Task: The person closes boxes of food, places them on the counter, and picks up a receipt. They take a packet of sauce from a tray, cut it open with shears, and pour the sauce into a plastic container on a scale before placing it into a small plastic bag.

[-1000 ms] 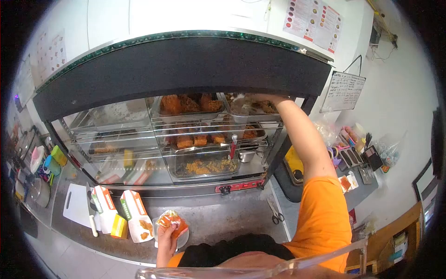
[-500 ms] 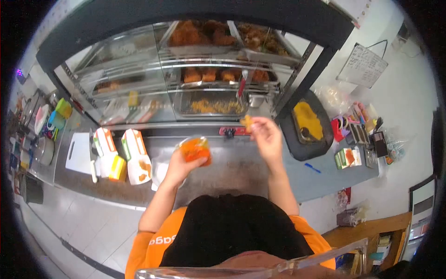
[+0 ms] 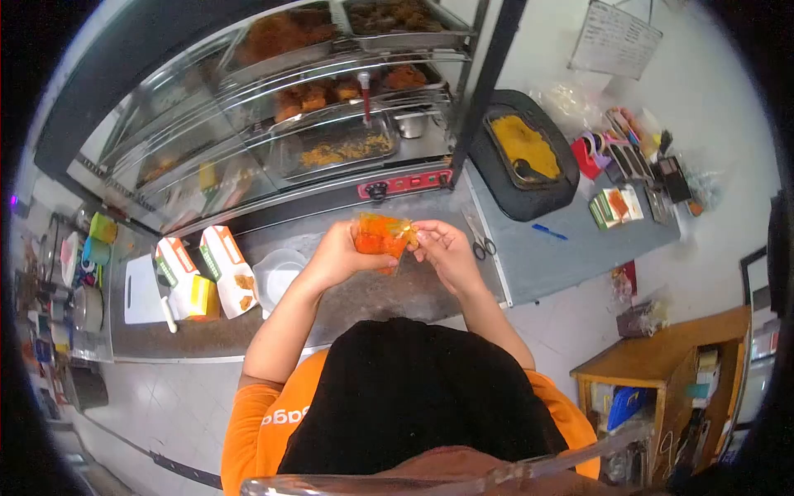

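My left hand (image 3: 337,258) is wrapped round a small clear bag or cup with orange-red contents (image 3: 382,236), above the metal counter (image 3: 331,304). At its right edge, my right hand (image 3: 440,248) has its fingers pinched together, touching the rim. A bit of yellowish stuff shows at those fingertips; whether it is a separate piece or part of the packet I cannot tell. Left of my hands lie a clear plastic bowl (image 3: 279,274) and an open carton (image 3: 234,277) with brown fried pieces in it.
A glass display case (image 3: 240,198) with trays of fried food spans the back. On the right are a black tub (image 3: 542,197) holding a yellow tray, scissors (image 3: 483,244) and a blue pen (image 3: 550,232). A knife (image 3: 169,316) and white board (image 3: 142,289) lie left.
My right hand has moved down and left from near the display case to the packet. My left hand has raised the packet slightly. The camera view has turned, uncovering the scissors and bowl.
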`<action>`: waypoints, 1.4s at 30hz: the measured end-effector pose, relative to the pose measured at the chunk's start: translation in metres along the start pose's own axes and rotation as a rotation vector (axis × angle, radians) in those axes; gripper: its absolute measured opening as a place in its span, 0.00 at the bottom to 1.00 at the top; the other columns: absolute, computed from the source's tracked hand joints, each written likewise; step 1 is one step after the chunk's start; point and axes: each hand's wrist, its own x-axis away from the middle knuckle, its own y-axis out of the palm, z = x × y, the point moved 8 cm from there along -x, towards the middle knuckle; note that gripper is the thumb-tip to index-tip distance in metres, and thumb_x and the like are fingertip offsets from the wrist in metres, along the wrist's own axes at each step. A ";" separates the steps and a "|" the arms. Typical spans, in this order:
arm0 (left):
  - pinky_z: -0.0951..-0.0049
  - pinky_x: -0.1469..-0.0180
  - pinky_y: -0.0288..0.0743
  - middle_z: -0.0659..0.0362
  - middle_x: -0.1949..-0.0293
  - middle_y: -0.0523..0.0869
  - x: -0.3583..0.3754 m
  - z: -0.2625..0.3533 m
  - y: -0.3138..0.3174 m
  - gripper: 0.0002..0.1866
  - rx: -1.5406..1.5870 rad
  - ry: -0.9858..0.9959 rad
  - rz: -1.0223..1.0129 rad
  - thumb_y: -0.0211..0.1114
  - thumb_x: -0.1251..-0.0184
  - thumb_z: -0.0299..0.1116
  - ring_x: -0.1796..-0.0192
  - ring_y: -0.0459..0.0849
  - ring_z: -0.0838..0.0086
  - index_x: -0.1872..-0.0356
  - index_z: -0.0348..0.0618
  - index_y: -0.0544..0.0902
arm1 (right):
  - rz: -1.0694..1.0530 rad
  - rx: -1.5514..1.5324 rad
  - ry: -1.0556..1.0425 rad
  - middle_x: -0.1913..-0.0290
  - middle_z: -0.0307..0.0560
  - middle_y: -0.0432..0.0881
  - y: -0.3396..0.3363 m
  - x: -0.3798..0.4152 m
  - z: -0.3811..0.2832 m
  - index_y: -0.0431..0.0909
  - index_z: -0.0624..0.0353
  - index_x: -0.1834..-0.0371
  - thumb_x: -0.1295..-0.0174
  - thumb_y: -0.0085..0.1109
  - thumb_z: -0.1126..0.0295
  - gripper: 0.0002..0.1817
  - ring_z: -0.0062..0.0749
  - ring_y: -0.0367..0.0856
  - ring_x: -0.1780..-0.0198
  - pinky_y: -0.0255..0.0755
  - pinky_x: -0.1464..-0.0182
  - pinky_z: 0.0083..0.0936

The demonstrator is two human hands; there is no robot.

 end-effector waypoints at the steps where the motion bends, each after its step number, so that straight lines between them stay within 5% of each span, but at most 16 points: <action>1: 0.77 0.63 0.78 0.60 0.67 0.83 -0.003 -0.001 0.004 0.17 0.012 -0.019 -0.010 0.71 0.55 0.19 0.67 0.81 0.79 0.61 0.33 0.79 | 0.001 -0.007 0.002 0.65 0.46 0.79 -0.003 0.003 -0.002 0.72 0.70 0.52 0.37 0.51 0.75 0.12 0.19 0.75 0.68 0.68 0.66 0.14; 15: 0.80 0.62 0.76 0.60 0.65 0.84 -0.020 -0.004 0.029 0.13 -0.066 0.025 -0.084 0.68 0.46 0.25 0.64 0.81 0.80 0.59 0.33 0.80 | 0.016 -0.070 -0.049 0.58 0.47 0.79 -0.021 0.022 -0.018 0.72 0.69 0.52 0.36 0.51 0.75 0.12 0.21 0.76 0.63 0.71 0.63 0.17; 20: 0.84 0.70 0.70 0.64 0.71 0.82 -0.018 0.001 0.024 0.11 -0.114 0.032 -0.010 0.68 0.45 0.28 0.71 0.77 0.85 0.62 0.35 0.81 | -0.010 -0.077 -0.040 0.56 0.48 0.79 -0.017 0.022 -0.017 0.72 0.68 0.51 0.36 0.51 0.75 0.12 0.23 0.78 0.60 0.72 0.60 0.18; 42: 0.85 0.79 0.61 0.66 0.78 0.80 -0.012 0.003 0.013 0.09 -0.098 0.020 0.042 0.64 0.39 0.33 0.79 0.70 0.88 0.67 0.36 0.82 | -0.040 -0.120 -0.004 0.58 0.49 0.79 -0.002 0.023 -0.015 0.72 0.69 0.52 0.37 0.51 0.76 0.12 0.28 0.79 0.60 0.74 0.60 0.21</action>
